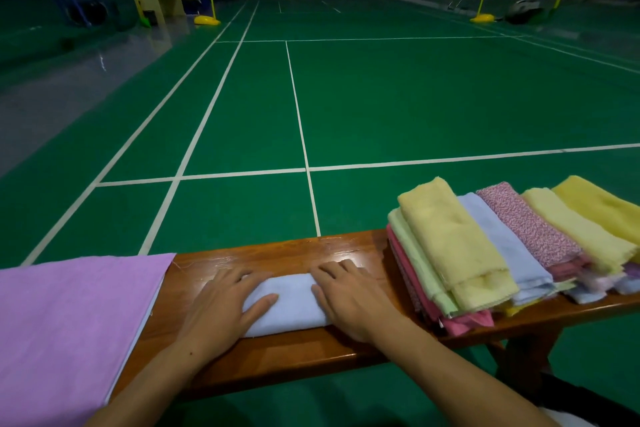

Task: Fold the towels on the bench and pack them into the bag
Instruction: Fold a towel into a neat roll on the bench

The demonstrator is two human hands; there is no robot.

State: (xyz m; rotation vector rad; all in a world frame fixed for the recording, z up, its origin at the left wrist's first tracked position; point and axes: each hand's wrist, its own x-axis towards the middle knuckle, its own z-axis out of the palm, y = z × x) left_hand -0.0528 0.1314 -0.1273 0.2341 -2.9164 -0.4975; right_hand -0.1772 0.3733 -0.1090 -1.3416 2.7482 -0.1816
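Already both hands, left (221, 305) and right (349, 298), pressed spread fingers (258, 303) flat on a folded pale-blue towel (289, 305) on the wooden desk (294, 250); the overlapping row of folded yellow, blue and pink towels (485, 250) lay unpacked, no bag identifiable.

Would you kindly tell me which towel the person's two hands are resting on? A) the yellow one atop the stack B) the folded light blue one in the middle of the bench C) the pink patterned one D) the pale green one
B: the left hand and right hand lie flat on the folded light blue towel on the bench.
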